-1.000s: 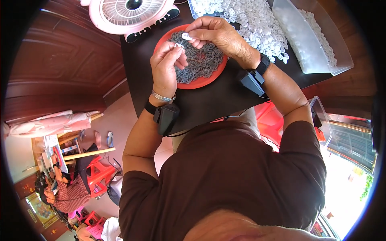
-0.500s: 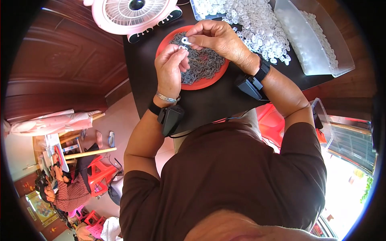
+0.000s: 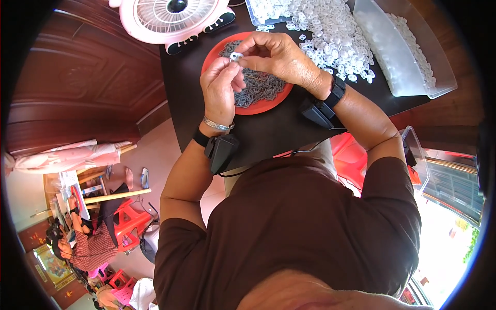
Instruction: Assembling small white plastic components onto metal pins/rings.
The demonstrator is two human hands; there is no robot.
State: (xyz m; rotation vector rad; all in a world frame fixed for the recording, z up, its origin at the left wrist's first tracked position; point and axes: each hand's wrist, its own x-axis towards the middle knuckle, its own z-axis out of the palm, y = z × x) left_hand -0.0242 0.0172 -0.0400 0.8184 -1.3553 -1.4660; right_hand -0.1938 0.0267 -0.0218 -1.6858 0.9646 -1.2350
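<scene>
My left hand point(image 3: 221, 85) and my right hand point(image 3: 285, 59) meet above a round red tray point(image 3: 262, 107). Between their fingertips is a small white oval plastic piece with a hole point(image 3: 235, 57). The left fingers pinch it from below, while the right thumb and forefinger press at its right side. Whether a second piece sits under it is hidden by the fingers. A heap of small grey parts point(image 3: 261, 88) fills the tray; their exact kind is too small to tell.
Many loose white oval pieces point(image 3: 338, 41) lie heaped beyond my right hand. A blue-edged tray point(image 3: 253, 18) and a translucent bin point(image 3: 385, 62) hold more. A pink fan point(image 3: 175, 26) stands at the far left of the black table point(image 3: 274, 132). Another person point(image 3: 93, 248) sits at left.
My right hand has come down slightly, bringing its white piece against the one in my left fingertips. The two pieces, apart before, now show as one.
</scene>
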